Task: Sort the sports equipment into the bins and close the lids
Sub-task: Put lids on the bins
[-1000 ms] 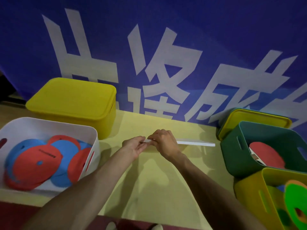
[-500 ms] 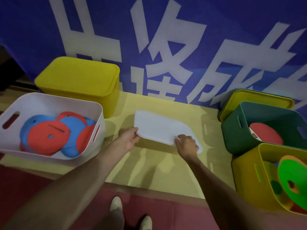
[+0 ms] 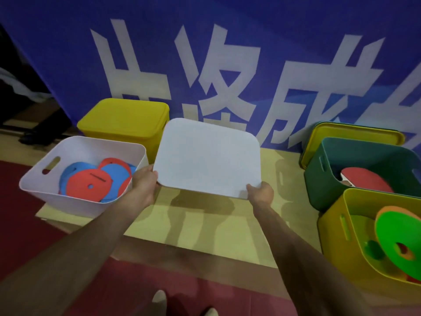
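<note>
Head view: two bare forearms reach forward from the bottom of the frame over a low yellow platform (image 3: 205,226).
White lid (image 3: 207,156): held up off the platform at the centre of the frame, tilted so its flat face shows, with its shadow on the yellow surface beneath.
Left hand (image 3: 145,181): grips the lid's lower left corner, thumb on the face.
Right hand (image 3: 260,192): pinches the lid's lower right corner.
White bin (image 3: 36,179): open, at the left of the frame just beside the left hand, holding a pile of red and blue discs (image 3: 93,181).
Closed yellow bin (image 3: 123,119): behind the white bin at the upper left, its lid on; the white lid covers its right corner in the picture.
Green bin (image 3: 319,183): open, at the right, with a red round item (image 3: 364,179) inside; what kind I cannot tell.
Yellow lid (image 3: 355,133): leaning behind the green bin.
Open yellow bin (image 3: 332,226): at the lower right, touching the green bin, with a green disc (image 3: 391,233) standing on edge in it and an orange rim showing behind that.
Blue banner (image 3: 227,42): fills the top of the frame, with large white characters.
Shoes (image 3: 159,299): toes at the bottom edge, on dark red floor.
</note>
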Demonstrator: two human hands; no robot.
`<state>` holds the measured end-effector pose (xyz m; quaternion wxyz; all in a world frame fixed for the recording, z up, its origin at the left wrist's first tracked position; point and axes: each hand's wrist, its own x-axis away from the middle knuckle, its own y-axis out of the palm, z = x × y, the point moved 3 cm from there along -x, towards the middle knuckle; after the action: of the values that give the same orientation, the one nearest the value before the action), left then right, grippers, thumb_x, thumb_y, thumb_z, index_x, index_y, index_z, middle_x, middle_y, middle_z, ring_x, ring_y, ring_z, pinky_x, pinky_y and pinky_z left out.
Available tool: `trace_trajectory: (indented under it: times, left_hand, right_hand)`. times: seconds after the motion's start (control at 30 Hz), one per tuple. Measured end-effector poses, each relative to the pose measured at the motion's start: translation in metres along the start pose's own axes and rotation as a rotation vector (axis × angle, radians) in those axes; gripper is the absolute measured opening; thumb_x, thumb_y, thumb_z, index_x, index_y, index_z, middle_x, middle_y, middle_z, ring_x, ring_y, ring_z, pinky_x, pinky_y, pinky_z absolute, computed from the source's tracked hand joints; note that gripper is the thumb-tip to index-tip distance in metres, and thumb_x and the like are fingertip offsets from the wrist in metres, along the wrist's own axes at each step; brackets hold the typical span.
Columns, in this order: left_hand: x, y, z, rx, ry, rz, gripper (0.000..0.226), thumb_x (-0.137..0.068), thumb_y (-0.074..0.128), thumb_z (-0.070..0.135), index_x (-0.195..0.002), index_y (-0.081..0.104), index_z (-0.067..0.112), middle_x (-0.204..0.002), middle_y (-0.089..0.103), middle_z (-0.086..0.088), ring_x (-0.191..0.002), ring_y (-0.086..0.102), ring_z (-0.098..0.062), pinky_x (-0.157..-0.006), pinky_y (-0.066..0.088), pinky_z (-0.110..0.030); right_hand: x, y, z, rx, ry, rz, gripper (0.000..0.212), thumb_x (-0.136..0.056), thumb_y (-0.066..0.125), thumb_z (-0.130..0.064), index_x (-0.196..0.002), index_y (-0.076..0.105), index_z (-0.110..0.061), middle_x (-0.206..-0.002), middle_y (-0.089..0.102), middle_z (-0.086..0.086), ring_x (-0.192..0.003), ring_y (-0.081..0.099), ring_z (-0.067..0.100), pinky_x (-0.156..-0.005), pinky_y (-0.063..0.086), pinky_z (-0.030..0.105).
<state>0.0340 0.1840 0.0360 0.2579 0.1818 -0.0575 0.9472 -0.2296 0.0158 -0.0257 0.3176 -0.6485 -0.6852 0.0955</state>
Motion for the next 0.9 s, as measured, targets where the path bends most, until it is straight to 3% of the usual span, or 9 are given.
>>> trace_trajectory:
  times: [0.1, 0.17, 0.2, 0.27, 0.37, 0.47, 0.53, 0.7, 0.9]
  left_hand:
    - [-0.007, -0.037, 0.012, -0.145, 0.095, 0.114, 0.032, -0.088, 0.044, -0.006, -0.112, 0.064, -0.003, -0.098, 0.065, -0.007, -0.087, 0.061, -0.02, -0.083, 0.051, -0.034]
    - [-0.014, -0.064, 0.019, -0.256, 0.145, 0.16, 0.02, -0.09, 0.051, 0.002, -0.101, 0.066, -0.005, -0.081, 0.067, -0.011, -0.071, 0.061, -0.016, -0.071, 0.053, -0.029]
    - [-0.016, -0.078, 0.022, -0.298, 0.158, 0.19, 0.017, -0.09, 0.054, 0.005, -0.097, 0.067, -0.002, -0.081, 0.067, -0.014, -0.068, 0.062, -0.016, -0.07, 0.054, -0.028]
    - [-0.016, -0.102, 0.03, -0.335, 0.175, 0.251, 0.02, -0.091, 0.054, 0.008, -0.104, 0.067, 0.0, -0.102, 0.068, -0.02, -0.086, 0.065, -0.026, -0.083, 0.054, -0.038]
    - [-0.013, -0.132, 0.041, -0.429, 0.168, 0.295, 0.028, -0.094, 0.05, 0.011, -0.118, 0.062, 0.001, -0.116, 0.063, -0.013, -0.108, 0.057, -0.034, -0.083, 0.044, -0.033]
    - [-0.023, -0.166, 0.043, -0.486, 0.172, 0.299, 0.027, -0.096, 0.047, 0.014, -0.111, 0.063, -0.002, -0.111, 0.063, -0.016, -0.093, 0.053, -0.029, -0.074, 0.036, -0.031]
    - [-0.039, -0.191, 0.043, -0.515, 0.181, 0.299, 0.026, -0.095, 0.047, 0.016, -0.104, 0.064, 0.0, -0.106, 0.064, -0.017, -0.087, 0.051, -0.026, -0.072, 0.037, -0.033]
    - [-0.083, -0.252, 0.051, -0.502, 0.256, 0.263, 0.026, -0.095, 0.047, 0.015, -0.105, 0.063, -0.002, -0.11, 0.063, -0.014, -0.093, 0.056, -0.031, -0.076, 0.038, -0.03]
    - [-0.143, -0.328, 0.058, -0.486, 0.308, 0.188, 0.028, -0.094, 0.046, 0.016, -0.106, 0.065, 0.0, -0.104, 0.065, -0.017, -0.096, 0.06, -0.034, -0.076, 0.043, -0.033]
  right_hand:
    - [0.019, 0.012, -0.025, -0.049, -0.058, -0.038, 0.04, -0.076, 0.072, -0.025, -0.106, 0.065, 0.001, -0.105, 0.067, 0.02, -0.101, 0.061, 0.037, -0.089, 0.052, 0.046]
    - [0.034, 0.023, -0.042, -0.05, -0.101, -0.085, 0.038, -0.077, 0.074, -0.024, -0.106, 0.067, 0.001, -0.105, 0.069, 0.017, -0.098, 0.063, 0.034, -0.082, 0.052, 0.037]
    - [0.04, 0.031, -0.05, -0.045, -0.122, -0.108, 0.039, -0.078, 0.074, -0.023, -0.107, 0.067, 0.001, -0.105, 0.069, 0.016, -0.096, 0.064, 0.033, -0.078, 0.05, 0.032]
    - [0.055, 0.047, -0.064, -0.04, -0.162, -0.128, 0.042, -0.077, 0.076, -0.023, -0.11, 0.065, 0.001, -0.107, 0.069, 0.015, -0.096, 0.064, 0.032, -0.073, 0.047, 0.029]
    - [0.08, 0.074, -0.08, -0.045, -0.199, -0.12, 0.057, -0.073, 0.08, -0.022, -0.12, 0.055, 0.0, -0.12, 0.059, 0.017, -0.103, 0.06, 0.034, -0.086, 0.051, 0.038]
    - [0.105, 0.097, -0.091, -0.021, -0.215, -0.137, 0.073, -0.075, 0.079, -0.02, -0.135, 0.04, -0.002, -0.132, 0.044, 0.018, -0.116, 0.052, 0.036, -0.101, 0.043, 0.046]
    - [0.12, 0.114, -0.099, 0.049, -0.249, -0.145, 0.071, -0.077, 0.077, -0.023, -0.135, 0.042, -0.002, -0.13, 0.043, 0.018, -0.114, 0.052, 0.036, -0.1, 0.044, 0.044]
    - [0.165, 0.164, -0.119, 0.126, -0.326, -0.111, 0.065, -0.081, 0.072, -0.029, -0.133, 0.046, 0.0, -0.123, 0.046, 0.018, -0.11, 0.053, 0.035, -0.097, 0.044, 0.041]
    - [0.223, 0.232, -0.137, 0.14, -0.296, -0.064, 0.06, -0.084, 0.067, -0.033, -0.131, 0.048, -0.001, -0.122, 0.044, 0.016, -0.105, 0.055, 0.034, -0.097, 0.047, 0.044]
